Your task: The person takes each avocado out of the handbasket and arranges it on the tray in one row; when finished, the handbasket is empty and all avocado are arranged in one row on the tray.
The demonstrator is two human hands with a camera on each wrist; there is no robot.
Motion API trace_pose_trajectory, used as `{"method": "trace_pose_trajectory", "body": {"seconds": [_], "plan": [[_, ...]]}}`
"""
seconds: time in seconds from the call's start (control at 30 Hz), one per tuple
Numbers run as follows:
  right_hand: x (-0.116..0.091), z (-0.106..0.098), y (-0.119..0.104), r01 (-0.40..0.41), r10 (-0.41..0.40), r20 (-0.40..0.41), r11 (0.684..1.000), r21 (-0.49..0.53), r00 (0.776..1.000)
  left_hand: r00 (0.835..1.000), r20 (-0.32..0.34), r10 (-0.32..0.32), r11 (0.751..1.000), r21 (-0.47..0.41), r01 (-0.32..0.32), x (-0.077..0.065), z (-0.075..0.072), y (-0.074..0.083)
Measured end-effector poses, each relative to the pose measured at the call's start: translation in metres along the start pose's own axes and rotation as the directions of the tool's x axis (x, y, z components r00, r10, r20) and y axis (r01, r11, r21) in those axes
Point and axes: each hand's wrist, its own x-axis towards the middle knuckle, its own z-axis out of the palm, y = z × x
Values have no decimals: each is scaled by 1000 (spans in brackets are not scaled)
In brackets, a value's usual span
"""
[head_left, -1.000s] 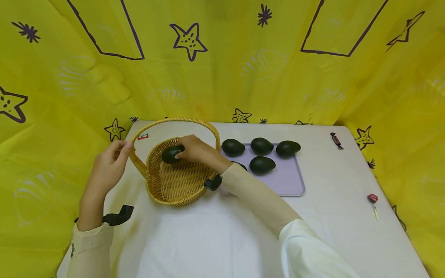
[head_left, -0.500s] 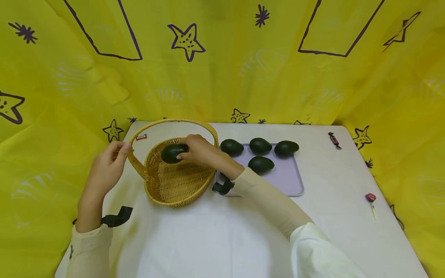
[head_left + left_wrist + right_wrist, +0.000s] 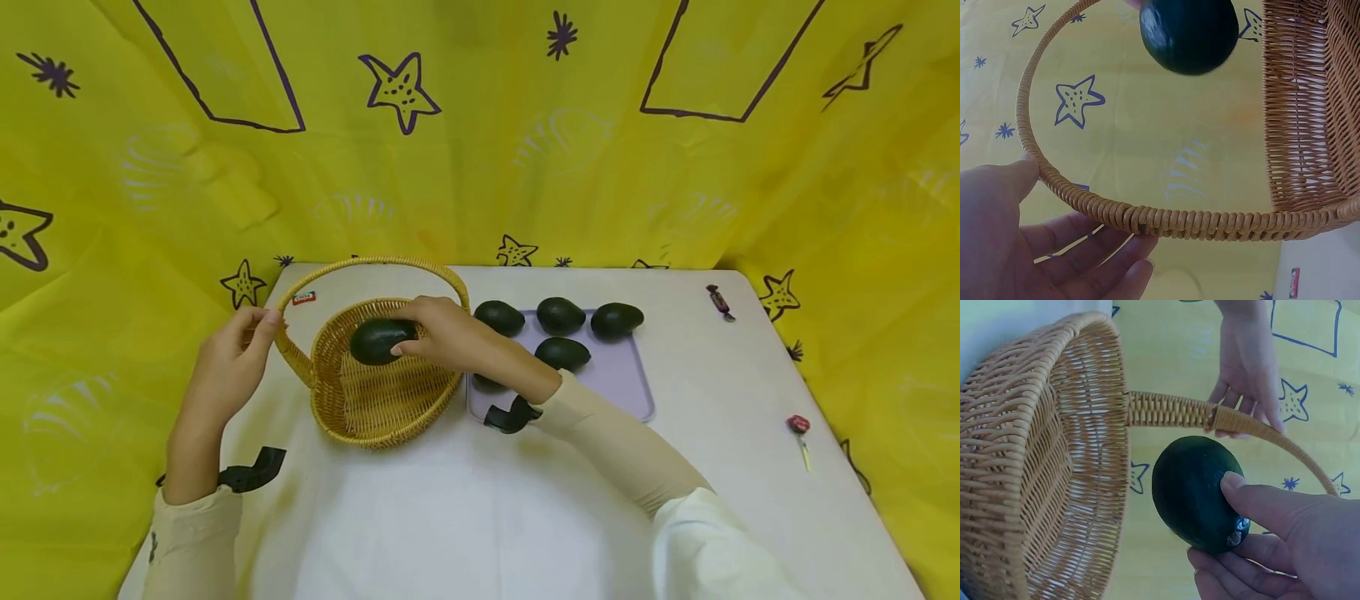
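Observation:
A dark green avocado [image 3: 377,341] is held in my right hand [image 3: 438,333], thumb on one side and fingers on the other. It hangs above the opening of a wicker basket [image 3: 352,425]; in the right wrist view the avocado [image 3: 1194,494] is clear of the rim. My left hand [image 3: 236,362] pinches the left side of the basket's tall handle [image 3: 360,261] between thumb and fingers. The bare woven inside of the basket shows below. Right of it, a pale purple tray [image 3: 611,387] carries several avocados [image 3: 562,354], one partly hidden under my right forearm.
On the white table, a wrapped candy [image 3: 720,302] lies at the back right and a red lollipop [image 3: 799,427] nearer on the right. A small red-and-white packet [image 3: 303,297] lies behind the handle. Yellow patterned cloth [image 3: 465,167] surrounds the table.
My right hand has lifted the avocado out of the basket and drawn slightly right and nearer, the forearm shifting right. The left hand keeps its hold on the handle.

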Motion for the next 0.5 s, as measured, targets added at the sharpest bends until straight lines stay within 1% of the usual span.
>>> {"method": "trace_pose_trajectory", "body": {"seconds": [0.17, 0.27, 0.4, 0.5], "plan": [[-19, -8, 4, -9, 9, -2, 1000, 25, 1000, 1000, -2, -1, 1000, -1, 1, 0, -1, -2], [-32, -12, 10, -14, 15, -21, 999, 39, 1000, 1000, 2, -4, 1000, -10, 4, 0, -1, -1], [-54, -20, 20, 10, -7, -56, 998, 62, 998, 1000, 10, -6, 1000, -17, 7, 0, 0, 0], [-71, -27, 29, 13, -6, -73, 996, 91, 997, 1000, 10, -7, 1000, -15, 8, -1, -1, 1]]}}
